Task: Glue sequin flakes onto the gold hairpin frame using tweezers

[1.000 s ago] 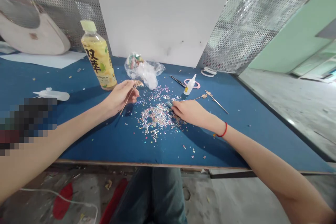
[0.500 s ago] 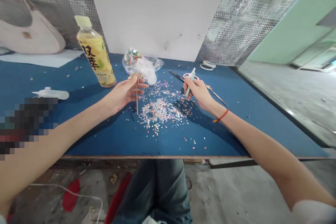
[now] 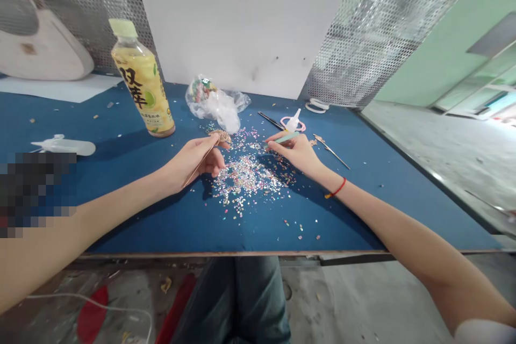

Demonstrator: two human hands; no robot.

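I log 2 arms stretched forward, forearms converging. Left hand point(image 3: 197, 158): palm turned inward, fingers curled, thumb and forefinger pinched. Right hand point(image 3: 296, 151): knuckles up, fingertips pinched together.

We record one desk point(image 3: 382, 172), topped in a blue covering, its front edge bare wood. Behind it we note a perforated metal screen point(image 3: 363, 32), silver-grey, running the full width and angling forward on the right. One plain white board point(image 3: 242, 16) stands upright against the middle of the screen. To the right we list a pale green wall point(image 3: 443, 48) with glazed frames point(image 3: 484, 102) low at its far end. The floor point(image 3: 423, 140) is grey concrete, dusty, brightly lit on the right, dimmer beneath the desk.
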